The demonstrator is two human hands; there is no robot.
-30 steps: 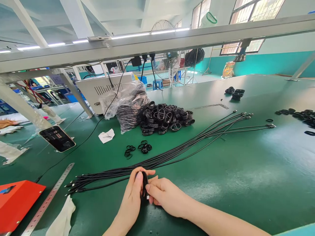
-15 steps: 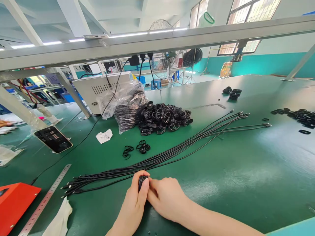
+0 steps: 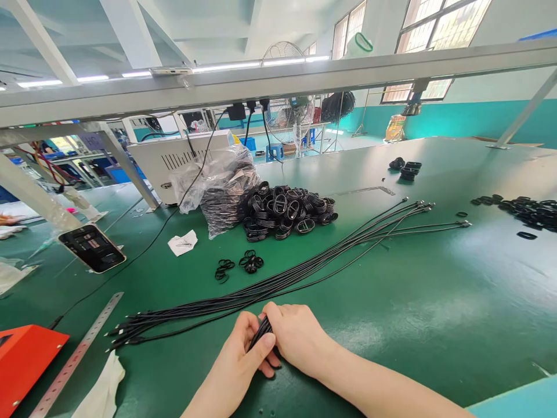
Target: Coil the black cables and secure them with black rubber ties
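Observation:
Between my two hands, near the front of the green table, is a small coiled black cable (image 3: pixel 261 333). My left hand (image 3: pixel 240 360) wraps round its lower left side, with the thumb on top. The fingers of my right hand (image 3: pixel 298 337) close on its upper right end and partly hide it. Just beyond my hands, a bundle of straight black cables (image 3: pixel 304 268) lies diagonally. Behind that bundle are two small clusters of black rings (image 3: pixel 251 262) and a large heap of coiled black cables (image 3: pixel 287 212) beside a clear plastic bag (image 3: pixel 226 194).
At the left are a red device (image 3: pixel 30 363), a metal ruler (image 3: pixel 78 354), a white cloth strip (image 3: pixel 102 389) and a phone (image 3: pixel 92 248). More black rings (image 3: pixel 533 213) lie at the right. A metal beam (image 3: pixel 278 81) crosses above the green table (image 3: pixel 413 348).
My right hand has moved up over the coil's upper end. My left fingers have shifted round it, with fingertips now showing below. More of the coil's strands show, and the view has shifted slightly.

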